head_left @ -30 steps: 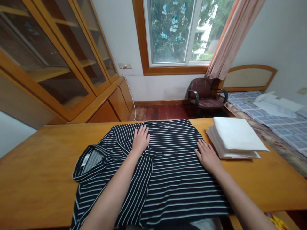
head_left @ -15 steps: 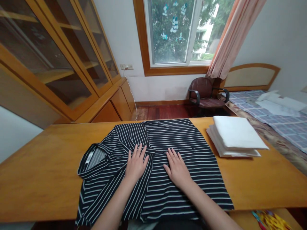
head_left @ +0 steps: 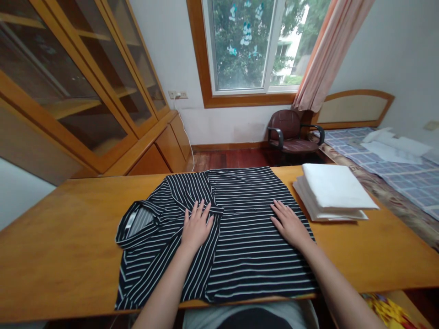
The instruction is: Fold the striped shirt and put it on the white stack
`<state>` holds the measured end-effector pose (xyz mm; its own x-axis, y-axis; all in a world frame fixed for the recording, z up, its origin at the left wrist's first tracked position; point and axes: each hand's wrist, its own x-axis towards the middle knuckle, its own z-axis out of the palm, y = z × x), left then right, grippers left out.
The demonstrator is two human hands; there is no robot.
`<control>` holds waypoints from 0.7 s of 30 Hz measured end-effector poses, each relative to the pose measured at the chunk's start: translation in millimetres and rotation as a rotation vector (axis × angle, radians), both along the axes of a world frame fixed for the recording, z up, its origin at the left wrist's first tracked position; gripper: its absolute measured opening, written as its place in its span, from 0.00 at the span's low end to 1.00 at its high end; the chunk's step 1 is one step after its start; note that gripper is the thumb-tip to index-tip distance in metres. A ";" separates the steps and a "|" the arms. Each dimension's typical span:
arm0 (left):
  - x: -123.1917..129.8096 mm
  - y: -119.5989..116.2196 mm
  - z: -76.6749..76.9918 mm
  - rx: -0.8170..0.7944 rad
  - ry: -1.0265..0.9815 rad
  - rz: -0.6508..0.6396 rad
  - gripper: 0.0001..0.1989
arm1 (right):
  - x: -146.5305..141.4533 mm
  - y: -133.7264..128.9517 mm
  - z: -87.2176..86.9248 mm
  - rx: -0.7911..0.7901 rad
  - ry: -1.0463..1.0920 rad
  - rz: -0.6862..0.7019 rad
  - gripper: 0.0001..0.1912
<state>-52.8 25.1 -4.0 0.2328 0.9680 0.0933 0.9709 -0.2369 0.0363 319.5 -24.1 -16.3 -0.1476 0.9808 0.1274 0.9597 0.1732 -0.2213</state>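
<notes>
Moved vs prev. frame: R hand [head_left: 291, 225], from ctr of striped shirt [head_left: 250, 251] twd hem. Shirt: 1 pc., spread on table [head_left: 51, 237], collar L. L hand [head_left: 197, 229]: collar half. Both flat, grasping nil. Risk: creases/skew, if palms drag cloth unevenly.

A black, white-striped shirt [head_left: 250, 246] lies spread flat on the wooden table [head_left: 61, 246], collar [head_left: 140, 236] to the left.
</notes>
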 end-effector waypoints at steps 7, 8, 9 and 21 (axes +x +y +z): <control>3.6 9.4 -3.9 0.017 -0.009 0.006 0.28 | 2.0 26.9 3.6 -0.043 -0.030 -0.113 0.29; 3.7 9.6 -4.1 0.015 -0.010 0.006 0.28 | -2.1 31.3 5.6 -0.050 -0.034 -0.133 0.30; 3.8 9.6 -4.2 0.012 -0.011 0.005 0.28 | -7.1 36.0 7.8 -0.053 -0.035 -0.141 0.31; -5.6 4.8 0.2 0.026 -0.019 -0.005 0.27 | -36.5 64.3 4.7 -0.071 -0.041 -0.053 0.31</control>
